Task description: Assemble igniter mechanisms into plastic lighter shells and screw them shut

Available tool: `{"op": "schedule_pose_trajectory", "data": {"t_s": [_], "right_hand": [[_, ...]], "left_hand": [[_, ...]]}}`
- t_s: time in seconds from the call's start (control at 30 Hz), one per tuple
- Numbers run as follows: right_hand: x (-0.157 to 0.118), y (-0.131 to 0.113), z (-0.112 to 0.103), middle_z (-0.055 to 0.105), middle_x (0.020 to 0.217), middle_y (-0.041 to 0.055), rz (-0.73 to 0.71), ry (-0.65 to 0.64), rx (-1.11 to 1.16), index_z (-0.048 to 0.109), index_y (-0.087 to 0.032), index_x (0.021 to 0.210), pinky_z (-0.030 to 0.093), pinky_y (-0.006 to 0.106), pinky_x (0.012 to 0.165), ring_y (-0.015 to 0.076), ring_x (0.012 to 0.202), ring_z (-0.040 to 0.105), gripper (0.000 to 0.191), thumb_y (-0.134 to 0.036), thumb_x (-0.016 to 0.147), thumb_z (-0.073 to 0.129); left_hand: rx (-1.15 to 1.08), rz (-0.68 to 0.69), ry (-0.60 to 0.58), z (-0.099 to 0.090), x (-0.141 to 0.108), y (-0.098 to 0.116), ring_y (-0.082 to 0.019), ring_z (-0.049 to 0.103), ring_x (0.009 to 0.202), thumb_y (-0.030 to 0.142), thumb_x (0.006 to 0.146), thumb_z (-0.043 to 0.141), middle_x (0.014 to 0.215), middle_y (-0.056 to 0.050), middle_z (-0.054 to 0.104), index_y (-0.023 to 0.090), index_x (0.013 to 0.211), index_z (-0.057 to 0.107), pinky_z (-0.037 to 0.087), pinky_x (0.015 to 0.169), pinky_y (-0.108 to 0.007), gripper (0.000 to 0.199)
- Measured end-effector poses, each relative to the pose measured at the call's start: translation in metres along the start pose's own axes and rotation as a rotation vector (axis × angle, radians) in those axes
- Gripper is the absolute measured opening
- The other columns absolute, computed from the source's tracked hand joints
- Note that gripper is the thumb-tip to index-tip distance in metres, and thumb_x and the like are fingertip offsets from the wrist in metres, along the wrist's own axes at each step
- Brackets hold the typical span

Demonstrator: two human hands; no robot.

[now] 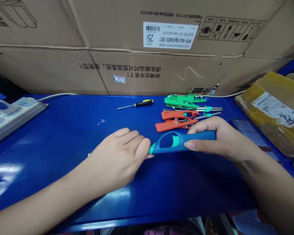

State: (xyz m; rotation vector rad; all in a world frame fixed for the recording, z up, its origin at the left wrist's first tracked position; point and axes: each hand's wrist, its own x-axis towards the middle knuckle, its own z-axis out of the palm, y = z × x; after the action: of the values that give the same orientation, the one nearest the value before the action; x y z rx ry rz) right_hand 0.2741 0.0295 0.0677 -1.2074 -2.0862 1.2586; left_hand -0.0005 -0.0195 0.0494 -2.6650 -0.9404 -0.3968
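Note:
A blue lighter-like tool (182,142) with a teal trigger lies level above the blue table (71,137). My right hand (213,138) grips its wide body, thumb on the near side. Closed round its narrow teal end on the left is my left hand (121,155); most of the shaft is hidden in the fist, and a small metal tip shows at the fist's left side. Behind the tool lie red tool shells (170,126) and green tool shells (178,102), with metal rods and teal parts at their right.
A black and yellow screwdriver (144,103) and several small screws (101,121) lie on the table. At the left is a white power strip (12,117). Large cardboard (127,36) stands behind; a taped box (271,111) and a phone-like slab (252,133) are at the right.

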Motion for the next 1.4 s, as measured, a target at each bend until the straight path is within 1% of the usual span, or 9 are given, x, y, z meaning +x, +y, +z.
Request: {"op": "schedule_pose_trajectory", "data": {"t_s": [0.2,0.33,0.43,0.6,0.73,0.87,0.93,1.07,1.4], "right_hand": [[0.0,-0.001,0.0,0.066,0.066,0.0031,-0.007,0.095,-0.139,0.072,-0.021,0.068,0.042,0.027,0.05,0.0145,0.058,0.053,0.036,-0.055,0.078,0.076],[0.001,-0.001,0.003,0.052,0.053,-0.0023,0.1,0.087,0.099,0.067,-0.019,0.072,0.027,0.024,0.04,0.0082,0.044,0.039,0.04,-0.058,0.082,0.071],[0.003,0.0,0.015,0.043,0.048,-0.0066,0.153,0.073,0.334,0.06,-0.018,0.075,0.021,0.022,0.038,0.0056,0.04,0.032,0.044,-0.06,0.085,0.066],[0.001,0.0,0.056,0.056,0.072,-0.0031,0.07,-0.019,0.463,0.055,-0.02,0.096,0.039,0.02,0.045,0.0076,0.051,0.048,0.037,-0.058,0.095,0.055],[-0.005,0.001,0.081,0.06,0.083,-0.0004,-0.082,-0.1,0.304,0.057,-0.02,0.11,0.048,0.022,0.058,0.0096,0.064,0.055,0.03,-0.047,0.097,0.056],[0.0,0.005,0.076,0.051,0.054,-0.0021,-0.182,0.017,0.22,0.057,-0.017,0.062,0.039,0.023,0.051,0.0082,0.049,0.046,0.051,-0.052,0.098,0.05],[0.006,0.009,0.066,0.041,0.048,-0.0055,-0.21,0.163,0.296,0.047,-0.019,0.056,0.032,0.023,0.045,0.0067,0.043,0.036,0.056,-0.058,0.096,0.051],[0.014,0.016,0.052,0.029,0.053,-0.0092,-0.172,0.104,0.549,0.042,-0.021,0.064,0.022,0.022,0.041,0.0063,0.043,0.026,0.054,-0.066,0.091,0.053],[0.012,0.022,0.04,0.037,0.062,-0.0067,-0.312,-0.109,0.405,0.044,-0.019,0.069,0.026,0.02,0.046,0.0057,0.052,0.033,0.043,-0.049,0.099,0.054]], "left_hand": [[0.005,-0.008,-0.025,0.007,0.005,-0.019,-0.022,0.059,0.073,0.031,0.105,0.041,0.08,-0.005,0.064,0.017,0.089,0.06,0.039,0.067,-0.038,0.028],[0.031,-0.168,0.246,-0.006,0.002,-0.023,-0.029,0.063,0.102,0.034,0.096,0.062,0.11,-0.011,0.07,0.017,0.112,0.062,0.043,0.087,-0.045,0.022],[-0.079,-0.263,0.46,-0.008,-0.001,-0.015,-0.022,0.062,0.08,0.029,0.088,0.073,0.083,-0.003,0.07,0.021,0.085,0.063,0.045,0.077,-0.038,0.014],[-0.862,-0.526,0.175,0.012,0.007,0.009,-0.016,0.066,0.077,0.038,0.102,0.053,0.089,-0.003,0.072,0.019,0.106,0.068,0.054,0.069,-0.027,0.024],[-1.389,-0.66,0.195,0.02,0.012,0.027,-0.017,0.067,0.081,0.042,0.104,0.046,0.087,-0.004,0.071,0.016,0.099,0.064,0.058,0.078,-0.03,0.032],[-1.63,-0.722,0.127,0.014,0.009,0.034,-0.017,0.068,0.094,0.038,0.101,0.052,0.099,-0.005,0.07,0.016,0.101,0.062,0.055,0.088,-0.027,0.024],[-1.754,-0.725,-0.021,0.012,0.007,0.034,-0.015,0.07,0.078,0.04,0.102,0.049,0.094,-0.005,0.069,0.016,0.101,0.059,0.056,0.072,-0.025,0.026],[-1.737,-0.653,-0.305,0.015,0.003,0.034,-0.006,0.05,0.039,0.048,0.102,0.047,0.071,0.002,0.062,0.017,0.103,0.053,0.037,0.038,-0.016,0.031],[-1.585,-0.567,-0.457,0.02,0.003,0.032,-0.005,0.036,0.037,0.056,0.104,0.036,0.051,0.01,0.045,0.022,0.106,0.049,0.029,0.036,-0.013,0.036]]}}
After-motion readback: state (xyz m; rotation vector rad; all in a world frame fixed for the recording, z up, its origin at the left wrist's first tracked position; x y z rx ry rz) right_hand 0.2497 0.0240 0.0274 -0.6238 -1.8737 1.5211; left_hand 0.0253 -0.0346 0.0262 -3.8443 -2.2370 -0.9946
